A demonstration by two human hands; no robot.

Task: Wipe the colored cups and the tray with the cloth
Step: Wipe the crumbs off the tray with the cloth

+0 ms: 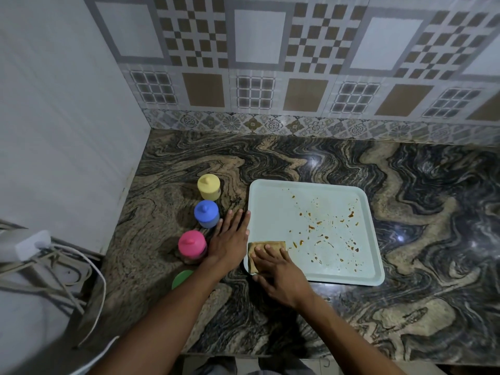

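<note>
We press our right grip [281, 277] flat on the tan cloth [270, 244] in the spattered tray [311, 201] near the tabletop's [297, 163] front edge; our left grip [230, 240] rests flat between tray and cups [206, 213] toward the left edge.

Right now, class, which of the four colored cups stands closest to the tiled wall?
The yellow cup: it heads the row, with the blue cup, pink cup and green cup each nearer the camera.
</note>
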